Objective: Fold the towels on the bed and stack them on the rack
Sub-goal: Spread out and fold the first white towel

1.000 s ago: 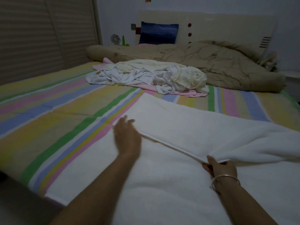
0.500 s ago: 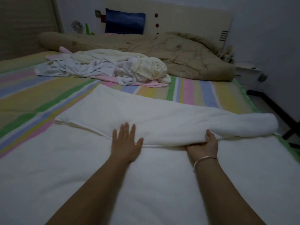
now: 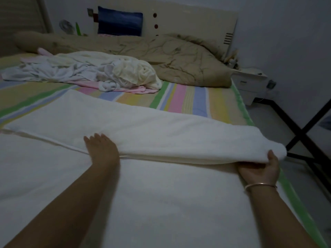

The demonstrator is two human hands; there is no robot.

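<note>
Inspecting from the largest item down, the bed (image 3: 197, 97) has a striped sheet, with a tan quilt (image 3: 179, 59) bunched along its far side.

The white towel (image 3: 161, 203) covers most of the near half of the bed. Its far portion is doubled over toward me as a long flap. The flap's edge runs left to right across the middle, and its right end bulges loosely at the bed's right edge. Judgement: the first fold of this towel is in hand and not yet squared.

A pile of unfolded towels (image 3: 93, 72) lies far left, just near of the quilt and apart from the white towel. Judgement: the task is at an early stage.

A black frame (image 3: 304, 133) stands on the floor to the right of the bed. I cannot tell whether it is the rack.

My left hand (image 3: 102, 149) lies flat with fingers straight, pressing on the flap's edge left of centre. My right hand (image 3: 259, 169) holds the flap's right end, thumb over the top and fingers tucked beneath. A bracelet (image 3: 259, 185) sits on that wrist.

The next move, as I judge it, calls for three things:
- The left hand pins the edge.
- The right hand draws the loose end taut and lays it down edge on edge.
- The bulge is then smoothed flat before any second fold.
</note>
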